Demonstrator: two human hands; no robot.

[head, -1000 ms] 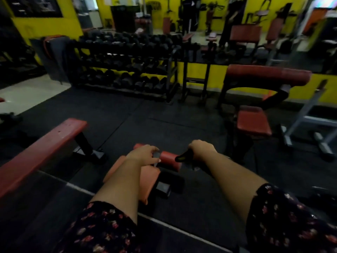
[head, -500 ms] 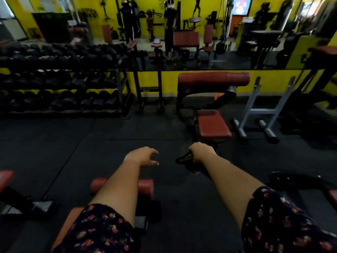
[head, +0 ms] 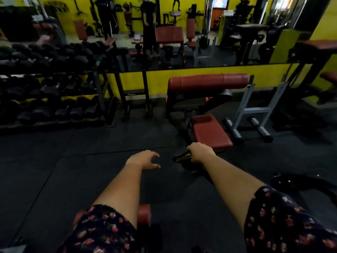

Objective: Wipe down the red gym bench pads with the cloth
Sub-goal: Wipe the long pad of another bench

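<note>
Red pads (head: 207,82), two ahead; right hand (head: 200,152) grips cloth (head: 182,157), left hand (head: 144,159) fingers spread.

The red padded seat (head: 210,131) and the long red roll pad (head: 207,82) look like smooth vinyl with a dull sheen. The grey metal stand (head: 255,111) is painted matt. The dark floor (head: 91,170) looks like matt, faintly grainy rubber matting.

red roller pad (head: 144,215): half hidden by left sleeve (head: 102,229) | dumbbell rack (head: 45,84): blurred
</note>
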